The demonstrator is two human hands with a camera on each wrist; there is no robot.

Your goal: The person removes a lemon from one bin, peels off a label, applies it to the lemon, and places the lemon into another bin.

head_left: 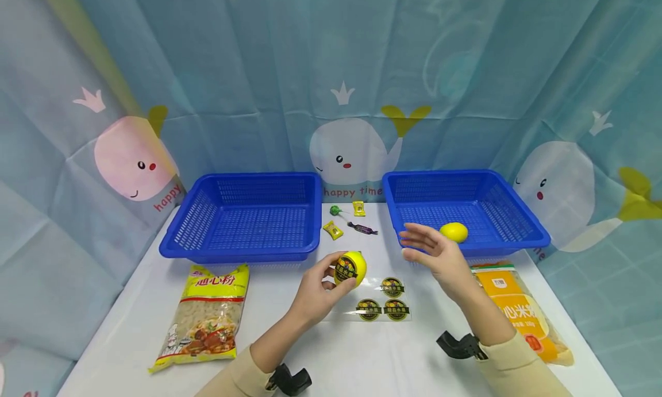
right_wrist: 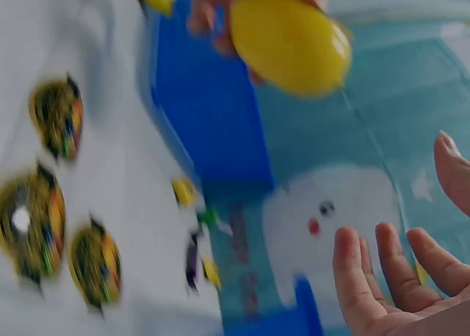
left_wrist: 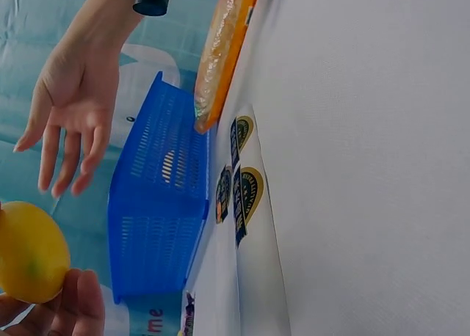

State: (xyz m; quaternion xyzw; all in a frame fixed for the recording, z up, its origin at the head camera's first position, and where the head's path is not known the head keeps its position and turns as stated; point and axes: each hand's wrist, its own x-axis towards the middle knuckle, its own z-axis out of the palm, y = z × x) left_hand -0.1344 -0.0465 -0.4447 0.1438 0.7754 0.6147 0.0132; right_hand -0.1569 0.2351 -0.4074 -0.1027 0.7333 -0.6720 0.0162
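A yellow lemon [head_left: 359,265] with a round black-and-gold label [head_left: 345,269] on its side is held between the thumb and fingers of my left hand [head_left: 319,290], above the table. My right hand [head_left: 434,258] hangs in the air near the front edge of the right blue basket [head_left: 509,246], fingers spread and holding nothing. Below the left hand lies a clear sticker sheet [head_left: 369,293] with three round labels visible, partly hidden by that hand. Another lemon [head_left: 454,232] sits inside the right basket. The left wrist view shows the held lemon [left_wrist: 33,252] close up.
On the left stands another blue basket [head_left: 240,253], with a yellow pasta bag [head_left: 207,316] before it. An orange rice-noodle bag [head_left: 522,311] lies at the right. Between the baskets are a green lollipop [head_left: 335,211], a purple-wrapped candy [head_left: 362,228] and yellow candies [head_left: 333,230].
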